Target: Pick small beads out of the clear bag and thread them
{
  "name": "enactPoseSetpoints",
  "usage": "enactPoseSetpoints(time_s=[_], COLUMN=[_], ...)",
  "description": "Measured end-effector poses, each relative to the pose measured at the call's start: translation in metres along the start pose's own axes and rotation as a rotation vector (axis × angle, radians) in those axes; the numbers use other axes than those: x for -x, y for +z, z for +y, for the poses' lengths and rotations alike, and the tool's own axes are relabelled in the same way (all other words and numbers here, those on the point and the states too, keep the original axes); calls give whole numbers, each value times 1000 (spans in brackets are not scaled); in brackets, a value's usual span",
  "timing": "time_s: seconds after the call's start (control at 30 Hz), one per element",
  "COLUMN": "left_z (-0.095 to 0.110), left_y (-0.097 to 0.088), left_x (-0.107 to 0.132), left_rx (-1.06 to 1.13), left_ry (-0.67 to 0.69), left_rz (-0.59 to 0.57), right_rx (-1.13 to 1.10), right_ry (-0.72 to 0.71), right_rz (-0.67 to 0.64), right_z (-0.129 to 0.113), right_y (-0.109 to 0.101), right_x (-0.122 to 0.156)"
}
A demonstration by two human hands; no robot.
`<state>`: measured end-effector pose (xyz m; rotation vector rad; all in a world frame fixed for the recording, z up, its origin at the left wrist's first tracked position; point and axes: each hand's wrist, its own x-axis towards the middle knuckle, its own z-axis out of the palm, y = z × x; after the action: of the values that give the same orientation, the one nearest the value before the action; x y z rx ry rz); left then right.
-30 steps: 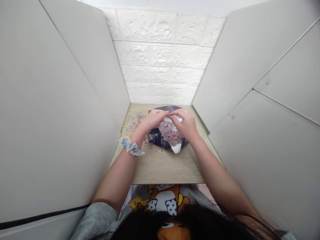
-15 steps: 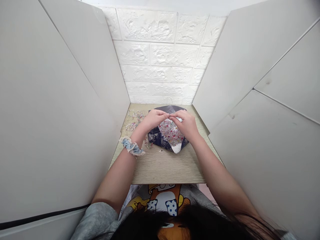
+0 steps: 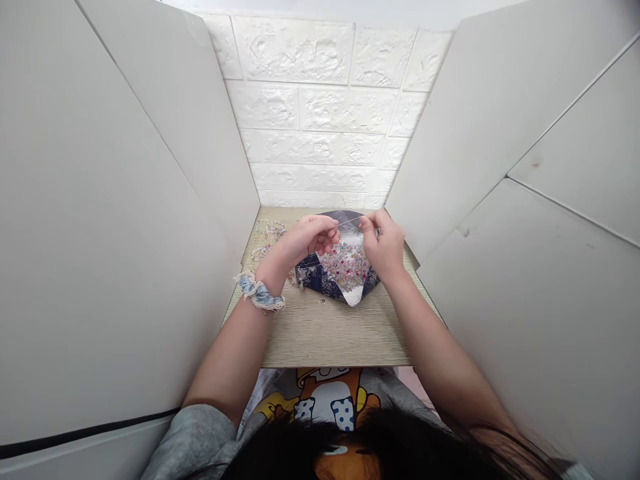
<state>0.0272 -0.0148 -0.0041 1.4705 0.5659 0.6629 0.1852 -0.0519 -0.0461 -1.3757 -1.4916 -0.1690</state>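
Note:
A thin thread (image 3: 349, 221) runs taut between my two hands, above a dark blue patterned cloth holder (image 3: 320, 279) filled with small pink, red and clear beads (image 3: 345, 265). My left hand (image 3: 316, 235) pinches one end between thumb and forefinger, its other fingers curled loosely. In my right hand (image 3: 384, 241) the other end is pinched, with the fingers folded in. Whether any bead sits on the thread is too small to tell. Strands of beads (image 3: 274, 230) lie on the table, partly behind my left hand.
The wooden table (image 3: 335, 340) ends close in front of my body. Pale panels (image 3: 480, 167) rise on both sides, and a white brick-patterned wall (image 3: 320, 110) closes off the back. A tiny dark and white piece (image 3: 323, 301) lies near the holder's front.
My hands were together at the fingertips. Now the right hand has moved right, and a stretch of thread shows between them. The left hand has turned slightly, showing its curled fingers.

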Motion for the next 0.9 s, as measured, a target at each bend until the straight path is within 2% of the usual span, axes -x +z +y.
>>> enactPoseSetpoints(time_s=[0.1,0.2,0.37,0.5,0.63,0.77,0.9], left_z=[2,2,1,0,-2,-3,-6], left_y=[-4,-7,-6,-6,-10,-9,-2], left_x=[4,5,3,2,1,-1,-5], left_rx=[130,142,197,139,148,43,-314], left_ry=[110,167,252,239,260,280,248], left_rz=[53,132,85,97,91,239,473], right_rx=[-141,-288,-351,-346,-300,-250,-171], right_ry=[152,228,246,231,209,129,-70], right_rz=[86,102,126,160,137,97,-13], right_z=[7,10,8,8,7,-1,-9], right_y=[1,3,3,2,2,2,1], right_x=[-2,-4,-6,-6,-5,-2,0])
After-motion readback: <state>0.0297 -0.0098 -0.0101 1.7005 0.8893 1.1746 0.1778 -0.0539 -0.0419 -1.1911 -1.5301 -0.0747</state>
